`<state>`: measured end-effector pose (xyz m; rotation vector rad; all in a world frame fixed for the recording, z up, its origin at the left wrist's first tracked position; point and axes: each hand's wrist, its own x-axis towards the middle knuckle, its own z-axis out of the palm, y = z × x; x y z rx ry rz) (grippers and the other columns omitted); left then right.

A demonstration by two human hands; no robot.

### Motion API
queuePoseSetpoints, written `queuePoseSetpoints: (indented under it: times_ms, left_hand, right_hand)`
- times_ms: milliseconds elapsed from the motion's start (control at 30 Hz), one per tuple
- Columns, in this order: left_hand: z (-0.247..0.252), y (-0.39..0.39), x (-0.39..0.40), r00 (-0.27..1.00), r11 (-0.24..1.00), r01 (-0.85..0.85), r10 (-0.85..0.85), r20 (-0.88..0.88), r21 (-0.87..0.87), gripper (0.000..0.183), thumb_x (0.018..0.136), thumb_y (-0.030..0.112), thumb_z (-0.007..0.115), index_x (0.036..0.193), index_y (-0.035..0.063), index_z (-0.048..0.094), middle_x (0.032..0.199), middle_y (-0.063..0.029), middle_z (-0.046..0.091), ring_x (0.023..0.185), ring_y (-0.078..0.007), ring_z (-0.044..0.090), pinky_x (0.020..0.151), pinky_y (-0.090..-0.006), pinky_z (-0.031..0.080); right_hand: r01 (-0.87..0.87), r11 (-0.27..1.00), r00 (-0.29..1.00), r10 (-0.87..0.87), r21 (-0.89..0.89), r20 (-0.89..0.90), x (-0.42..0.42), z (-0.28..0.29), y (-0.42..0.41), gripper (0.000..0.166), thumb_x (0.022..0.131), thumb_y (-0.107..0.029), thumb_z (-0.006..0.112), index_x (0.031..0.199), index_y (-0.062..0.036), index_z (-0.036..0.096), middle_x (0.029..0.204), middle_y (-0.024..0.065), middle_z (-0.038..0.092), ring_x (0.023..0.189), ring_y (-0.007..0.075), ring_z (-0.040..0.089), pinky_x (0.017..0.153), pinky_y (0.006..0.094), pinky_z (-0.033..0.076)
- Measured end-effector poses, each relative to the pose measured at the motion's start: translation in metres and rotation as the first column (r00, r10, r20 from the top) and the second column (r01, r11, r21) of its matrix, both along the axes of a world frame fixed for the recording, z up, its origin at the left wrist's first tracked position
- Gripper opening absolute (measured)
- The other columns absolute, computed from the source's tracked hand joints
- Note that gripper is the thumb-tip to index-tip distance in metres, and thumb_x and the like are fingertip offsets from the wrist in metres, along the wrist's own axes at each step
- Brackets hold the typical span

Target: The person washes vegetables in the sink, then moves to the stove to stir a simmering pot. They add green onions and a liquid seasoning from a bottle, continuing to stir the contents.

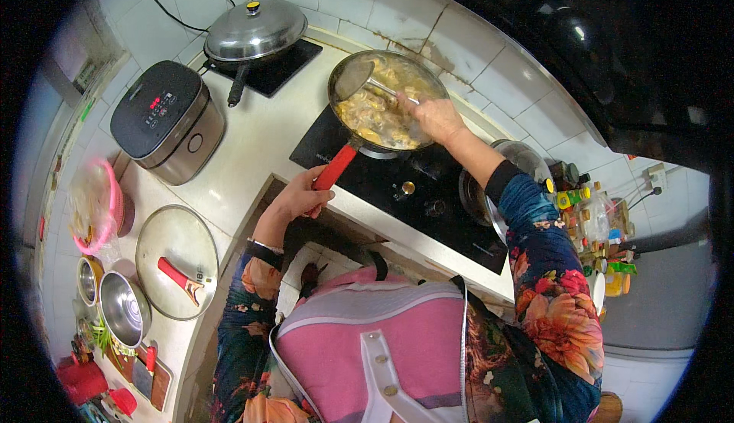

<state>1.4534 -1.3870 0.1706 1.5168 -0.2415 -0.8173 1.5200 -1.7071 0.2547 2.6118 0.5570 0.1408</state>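
My left hand [300, 194] grips the red handle [335, 167] of a frying pan [431, 146] that stands on the black cooktop [367, 176]. Pieces of food in yellowish liquid [378, 110] fill the pan; it looks like meat, with a little steam. In my right hand [434, 118] is the metal handle of a skimmer or ladle [354, 80]. Its round head rests over the food on the pan's left side, and whether it dips into the liquid is hard to tell.
A rice cooker [169, 122] and a wok with a domed lid [256, 30] stand to the left. Nearer lie a glass lid [178, 262], a steel bowl [125, 308], a pink basket [114, 205] and a knife on a cutting board [163, 388]. Another lidded pan [519, 162] and several bottles [585, 211] stand right.
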Motion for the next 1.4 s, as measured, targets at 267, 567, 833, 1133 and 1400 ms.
queuePoseSetpoints:
  times_ms: [267,567,833,1133,1400]
  left_hand:
    - [0.003,-0.003,-0.001,1.000,0.999,-0.021,0.021,-0.017,0.030,0.062,0.083,0.004,0.063,0.140,0.0059,0.039,0.068,-0.0028,0.053,0.046,-0.0121,0.050,0.041,-0.0248,0.040]
    - [0.003,-0.002,-0.002,0.999,0.997,-0.039,0.041,-0.034,0.060,0.062,0.084,0.005,0.063,0.141,0.0062,0.038,0.069,-0.0030,0.053,0.047,-0.0118,0.050,0.042,-0.0246,0.040]
    - [0.003,-0.001,0.000,0.999,1.000,-0.019,0.020,-0.050,0.020,0.064,0.083,0.004,0.063,0.142,0.0071,0.037,0.069,-0.0028,0.054,0.046,-0.0115,0.050,0.042,-0.0246,0.040]
    - [0.003,-0.001,0.001,0.999,0.999,-0.002,0.004,-0.049,0.040,0.066,0.083,0.003,0.063,0.143,0.0073,0.035,0.068,-0.0026,0.054,0.046,-0.0114,0.050,0.041,-0.0245,0.040]
    - [0.009,-0.002,-0.002,1.000,1.000,-0.002,0.003,-0.025,0.026,0.065,0.084,0.005,0.063,0.143,0.0082,0.036,0.068,-0.0024,0.053,0.048,-0.0112,0.050,0.042,-0.0246,0.041]
  right_hand:
    - [0.089,0.990,0.994,-0.081,0.112,-0.071,-0.018,-0.009,-0.041,0.065,0.083,-0.007,0.048,0.145,-0.0229,0.034,0.082,0.0137,0.061,0.069,0.0306,0.065,0.060,0.0431,0.052]
    - [0.206,0.963,0.975,-0.187,0.174,-0.121,-0.051,0.017,-0.075,0.062,0.083,-0.006,0.047,0.142,-0.0208,0.038,0.082,0.0138,0.062,0.072,0.0326,0.064,0.063,0.0439,0.053]
    - [0.247,0.878,0.968,-0.204,0.411,-0.146,-0.085,0.043,-0.098,0.056,0.084,-0.005,0.053,0.137,-0.0188,0.047,0.088,0.0177,0.065,0.079,0.0370,0.063,0.071,0.0457,0.051]
    - [0.224,0.883,0.972,-0.170,0.413,-0.163,-0.137,0.100,-0.108,0.050,0.082,-0.002,0.053,0.129,-0.0178,0.055,0.097,0.0208,0.065,0.081,0.0387,0.063,0.075,0.0453,0.051]
    - [0.296,0.863,0.945,-0.201,0.409,-0.259,-0.135,0.052,-0.093,0.047,0.085,-0.006,0.052,0.131,-0.0144,0.053,0.087,0.0226,0.064,0.076,0.0397,0.062,0.070,0.0476,0.050]
